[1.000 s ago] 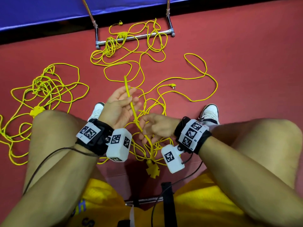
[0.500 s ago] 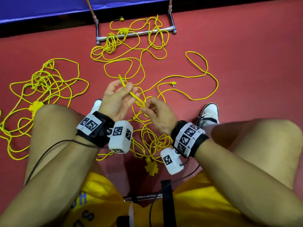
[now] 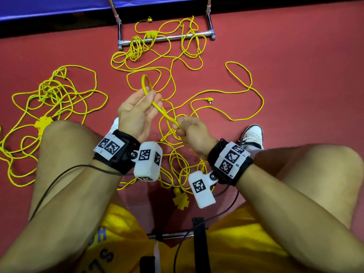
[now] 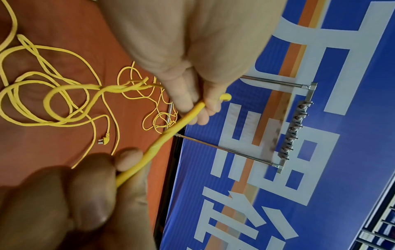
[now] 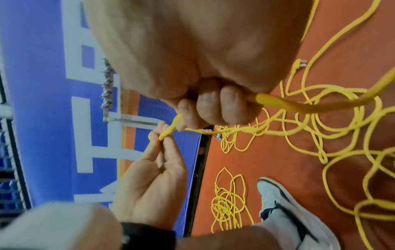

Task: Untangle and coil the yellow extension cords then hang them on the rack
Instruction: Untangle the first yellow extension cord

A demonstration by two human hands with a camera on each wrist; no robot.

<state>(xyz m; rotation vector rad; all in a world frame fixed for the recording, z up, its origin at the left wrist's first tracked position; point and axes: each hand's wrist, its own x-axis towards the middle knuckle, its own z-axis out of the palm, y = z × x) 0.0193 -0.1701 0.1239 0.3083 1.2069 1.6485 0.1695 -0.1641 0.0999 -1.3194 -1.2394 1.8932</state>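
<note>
Yellow extension cords [image 3: 244,89] sprawl in tangles over the red floor. My left hand [image 3: 152,97] pinches one cord between thumb and fingers, and a small loop [image 3: 146,83] stands above the thumb. From there the cord [image 4: 169,133] runs down to my right hand [image 3: 181,127], whose curled fingers [image 5: 213,108] grip it in a fist. Past the fist it drops into a pile between my feet. The rack's hook bar [image 4: 295,130] stands in front of the blue wall, and its metal base bar [image 3: 167,37] lies on the floor under some cord.
A separate tangle [image 3: 59,95] with a yellow socket block [image 3: 42,124] lies at the left. Another socket block [image 3: 180,200] sits between my knees. A loose plug [image 3: 208,100] lies right of my hands. My white shoes [image 3: 253,134] flank the pile. The blue padded wall [image 3: 59,8] borders the floor ahead.
The cord stretch that stood straight between my hands is now bent into a small loop above my left thumb. My right hand has closed into a fist on the cord.
</note>
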